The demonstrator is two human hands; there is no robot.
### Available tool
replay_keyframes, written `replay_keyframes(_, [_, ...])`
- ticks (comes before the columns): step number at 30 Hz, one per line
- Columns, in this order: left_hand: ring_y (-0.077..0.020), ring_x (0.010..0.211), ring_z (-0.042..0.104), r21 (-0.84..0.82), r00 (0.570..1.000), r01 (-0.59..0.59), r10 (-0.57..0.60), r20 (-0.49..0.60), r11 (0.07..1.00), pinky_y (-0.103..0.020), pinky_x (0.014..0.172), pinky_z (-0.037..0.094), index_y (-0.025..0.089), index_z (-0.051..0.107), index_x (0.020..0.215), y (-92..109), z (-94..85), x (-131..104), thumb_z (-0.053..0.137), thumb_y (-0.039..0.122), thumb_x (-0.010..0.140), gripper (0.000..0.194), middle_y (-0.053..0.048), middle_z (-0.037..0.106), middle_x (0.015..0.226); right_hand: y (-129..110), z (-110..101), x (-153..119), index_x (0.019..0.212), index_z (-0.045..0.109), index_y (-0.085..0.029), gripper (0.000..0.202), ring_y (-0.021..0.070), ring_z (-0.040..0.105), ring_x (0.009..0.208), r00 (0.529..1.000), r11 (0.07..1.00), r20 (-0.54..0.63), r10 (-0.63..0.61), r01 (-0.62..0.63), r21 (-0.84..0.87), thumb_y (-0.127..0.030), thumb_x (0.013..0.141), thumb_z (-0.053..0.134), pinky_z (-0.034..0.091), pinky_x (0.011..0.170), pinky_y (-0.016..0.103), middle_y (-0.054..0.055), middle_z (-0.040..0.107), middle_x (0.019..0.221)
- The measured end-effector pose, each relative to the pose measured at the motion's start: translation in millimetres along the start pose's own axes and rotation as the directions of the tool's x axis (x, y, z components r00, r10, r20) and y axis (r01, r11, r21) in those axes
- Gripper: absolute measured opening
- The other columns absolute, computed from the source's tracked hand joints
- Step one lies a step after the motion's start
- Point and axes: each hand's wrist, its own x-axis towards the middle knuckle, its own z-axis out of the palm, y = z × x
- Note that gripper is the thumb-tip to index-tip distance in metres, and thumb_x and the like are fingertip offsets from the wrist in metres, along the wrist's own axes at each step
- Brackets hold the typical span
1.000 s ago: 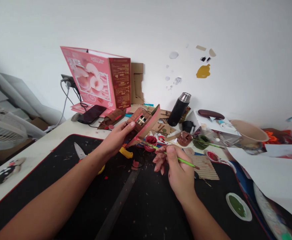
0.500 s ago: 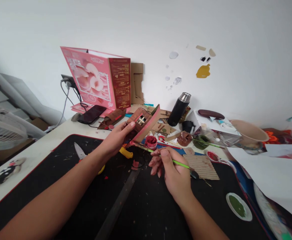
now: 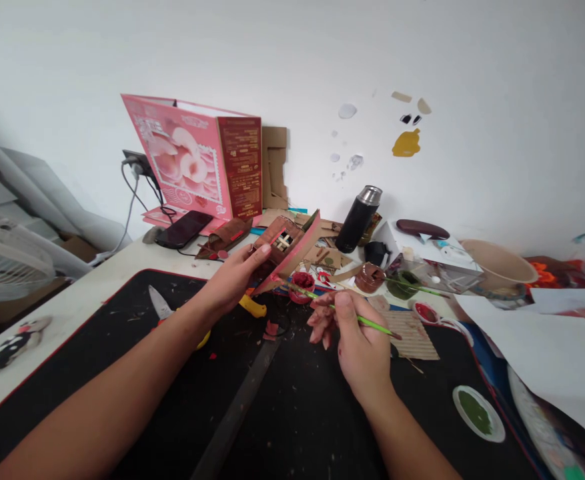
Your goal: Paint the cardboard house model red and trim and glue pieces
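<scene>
My left hand is closed around a small brown model house with a window, holding it tilted above the black mat. Its cardboard roof panel is partly painted pink and faces right. In my right hand, a thin green paintbrush is pinched between thumb and fingers, which are smeared with reddish paint. The brush's far end lies near the panel's lower edge; whether it touches, I cannot tell. Just behind the brush stands an open jar of dark red paint.
Scissors with yellow and red handles lie under my left forearm. Brown and green paint jars, a black flask and corrugated cardboard sit beyond my right hand. A lid with green paint lies at right.
My right hand has shifted slightly right, drawing the paintbrush away from the panel's lower corner toward the red paint jar. My left hand and the model house have hardly moved.
</scene>
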Motion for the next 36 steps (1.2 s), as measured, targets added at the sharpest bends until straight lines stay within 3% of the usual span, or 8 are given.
replay_keyframes(13, [-0.0314,0.102,0.079,-0.026,1.000,-0.005,0.006,0.024,1.000,-0.041,0.093,0.061,0.021,0.082,0.109,-2.5,-1.2,1.5,0.091,0.072,0.077,0.060,-0.011,0.085,0.107,2.2,2.7,-1.0,0.092,0.079,-0.018,0.054,0.0153,0.069,0.044,0.998,0.999,0.049,0.032,-0.032,-0.002,-0.070,0.102,0.069,0.043,0.038,0.021,0.007,0.078,0.069])
replay_keyframes(20, [-0.0302,0.099,0.078,0.000,1.000,-0.024,0.024,-0.015,1.000,-0.041,0.092,0.059,0.019,0.080,0.099,-1.7,0.4,1.8,0.093,0.074,0.074,0.061,-0.011,0.085,0.105,4.4,6.6,-4.7,0.093,0.079,-0.018,0.052,0.0152,0.071,0.046,0.990,0.999,0.140,0.034,-0.033,-0.009,-0.067,0.104,0.068,0.043,0.039,0.019,0.007,0.079,0.069])
replay_keyframes(36, [-0.0338,0.109,0.079,-0.015,1.000,0.000,0.000,0.016,1.000,-0.045,0.099,0.060,0.021,0.081,0.107,-1.2,-2.0,1.2,0.091,0.074,0.075,0.063,-0.012,0.086,0.113,-0.6,0.7,-0.3,0.091,0.080,-0.017,0.053,0.0136,0.068,0.044,0.999,0.999,0.005,-0.040,0.040,-0.010,-0.067,0.104,0.069,0.045,0.039,0.019,0.006,0.078,0.068])
